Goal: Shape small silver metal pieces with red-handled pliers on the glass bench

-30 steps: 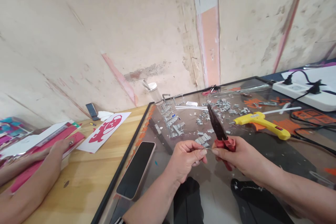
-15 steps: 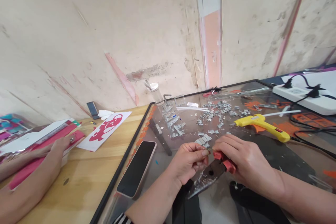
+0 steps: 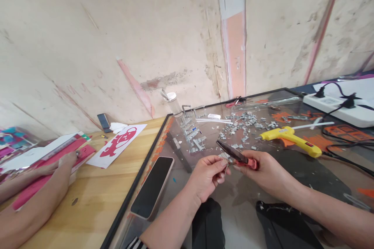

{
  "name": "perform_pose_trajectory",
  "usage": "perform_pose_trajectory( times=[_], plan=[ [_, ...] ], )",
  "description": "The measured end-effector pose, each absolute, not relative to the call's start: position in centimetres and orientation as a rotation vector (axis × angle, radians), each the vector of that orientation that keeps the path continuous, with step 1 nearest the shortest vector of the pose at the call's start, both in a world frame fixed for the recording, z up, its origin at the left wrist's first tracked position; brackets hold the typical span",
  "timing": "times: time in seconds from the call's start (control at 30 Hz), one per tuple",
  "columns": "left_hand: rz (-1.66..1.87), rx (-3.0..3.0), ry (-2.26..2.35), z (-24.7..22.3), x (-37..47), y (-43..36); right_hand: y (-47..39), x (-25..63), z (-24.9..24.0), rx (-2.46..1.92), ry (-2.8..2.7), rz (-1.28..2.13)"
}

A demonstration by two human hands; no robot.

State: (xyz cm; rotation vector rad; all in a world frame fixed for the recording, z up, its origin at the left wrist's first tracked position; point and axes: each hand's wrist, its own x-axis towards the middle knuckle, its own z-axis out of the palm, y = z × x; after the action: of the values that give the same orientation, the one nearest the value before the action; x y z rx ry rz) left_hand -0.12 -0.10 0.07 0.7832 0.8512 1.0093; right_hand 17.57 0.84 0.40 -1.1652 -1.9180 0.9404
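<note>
My left hand (image 3: pixel 207 177) is closed in a pinch over the glass-topped table. Between its thumb and fingertips is a small thin piece (image 3: pixel 226 167), perhaps wire; its kind is too small to make out. Closed around the red handles of dark-jawed pliers (image 3: pixel 233 152) is my right hand (image 3: pixel 268 168). The pliers' jaws point up and to the left, away from me, above my left fingertips. The fingertips of both hands are close together. Just beyond them lie small flat grey metal pieces (image 3: pixel 197 142), and a larger scatter of grey metal bits (image 3: pixel 248 120) is farther back.
A phone (image 3: pixel 152 187) lies left of my forearm. A yellow glue gun (image 3: pixel 292 138) rests at right, near a white power strip (image 3: pixel 340 109) with black cables. A clear bottle (image 3: pixel 174 105) stands at the back. Another person's arms (image 3: pixel 55 179) work over pink material at left.
The pliers have swung round in my right hand: their jaws pointed down toward me and now point up and away. My left hand keeps its pinch, almost in place.
</note>
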Motion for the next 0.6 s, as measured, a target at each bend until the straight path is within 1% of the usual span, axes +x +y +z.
perform_pose_trajectory(
  times=[0.17,0.6],
  plan=[
    [1.009,0.765,0.906,0.03,0.04,-0.1,0.77,17.34,0.4,-1.138,-1.879,1.028],
    [1.04,0.849,0.981,-0.29,0.11,-0.19,0.89,17.36,-0.21,-1.188,-1.91,1.001]
  ],
)
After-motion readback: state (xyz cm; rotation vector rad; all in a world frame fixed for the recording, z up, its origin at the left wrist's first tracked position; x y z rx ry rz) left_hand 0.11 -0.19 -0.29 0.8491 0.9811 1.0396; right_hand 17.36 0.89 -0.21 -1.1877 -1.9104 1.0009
